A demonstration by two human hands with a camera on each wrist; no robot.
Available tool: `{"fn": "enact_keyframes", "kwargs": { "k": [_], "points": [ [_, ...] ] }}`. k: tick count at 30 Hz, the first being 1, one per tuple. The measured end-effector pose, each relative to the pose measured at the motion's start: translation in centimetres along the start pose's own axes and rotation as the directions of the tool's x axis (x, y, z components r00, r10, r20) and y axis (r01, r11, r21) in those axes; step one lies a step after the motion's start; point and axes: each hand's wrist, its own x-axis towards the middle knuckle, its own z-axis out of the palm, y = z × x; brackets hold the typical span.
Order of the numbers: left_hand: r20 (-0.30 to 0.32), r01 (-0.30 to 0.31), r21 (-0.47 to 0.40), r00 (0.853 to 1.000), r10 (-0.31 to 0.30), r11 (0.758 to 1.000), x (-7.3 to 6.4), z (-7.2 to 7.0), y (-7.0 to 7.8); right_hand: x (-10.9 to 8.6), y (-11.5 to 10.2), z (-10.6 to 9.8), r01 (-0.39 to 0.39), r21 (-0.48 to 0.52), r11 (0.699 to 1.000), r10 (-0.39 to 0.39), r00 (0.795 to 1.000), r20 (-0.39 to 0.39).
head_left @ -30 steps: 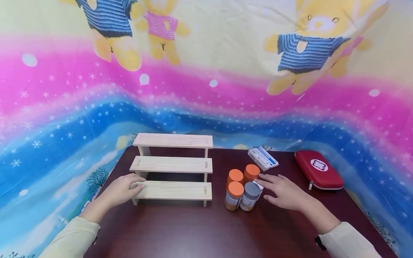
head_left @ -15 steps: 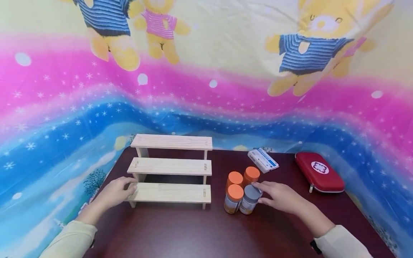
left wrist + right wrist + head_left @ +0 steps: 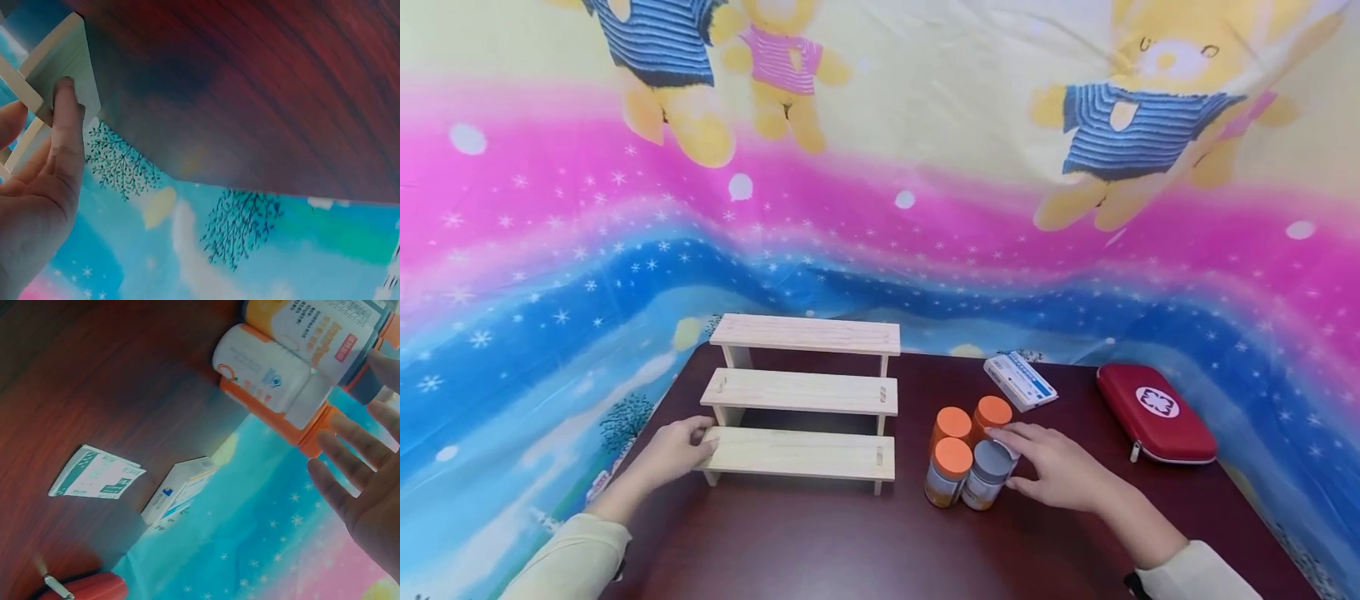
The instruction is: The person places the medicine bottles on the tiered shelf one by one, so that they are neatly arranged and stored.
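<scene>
A three-step wooden display stand [image 3: 797,454] stands on the left part of the table. At the left end of its lowest step, my left hand [image 3: 666,457] pinches the board, thumb on one face and fingers on the other in the left wrist view. My right hand [image 3: 1060,467] reaches over a tight cluster of pill bottles, its fingers extended and spread. The cluster has a grey-lidded bottle [image 3: 992,462], several orange-lidded bottles [image 3: 952,458] and a white bottle [image 3: 262,365], mostly covered by my hand in the head view. Contact between fingertips and lids is unclear.
Behind the bottles lies a blue-and-white medicine box [image 3: 1021,379]. A red zipped case [image 3: 1150,417] sits at the right edge of the dark wood table [image 3: 805,542]. The right wrist view adds a small green-and-white box [image 3: 97,475]. A printed cloth [image 3: 880,275] surrounds the table.
My right hand has moved slightly left, its fingertips now closer over the grey-lidded and white bottles. The left hand has settled onto the lowest step's end. Stand and bottles look unmoved.
</scene>
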Motion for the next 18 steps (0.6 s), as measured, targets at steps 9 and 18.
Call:
{"fn": "enact_keyframes", "kwargs": {
  "k": [9,18],
  "points": [
    [0.194,0.327,-0.438,0.944,-0.267,0.837,0.2,0.0,-0.4,0.8,-1.0,-0.2,0.148,-0.063,0.987,-0.154,0.981,-0.118],
    [0.216,0.363,-0.535,0.932,-0.291,0.763,0.3,0.3,-0.9,1.3,-1.4,0.0,0.063,0.0,0.998,-0.063,0.997,-0.034]
  ]
}}
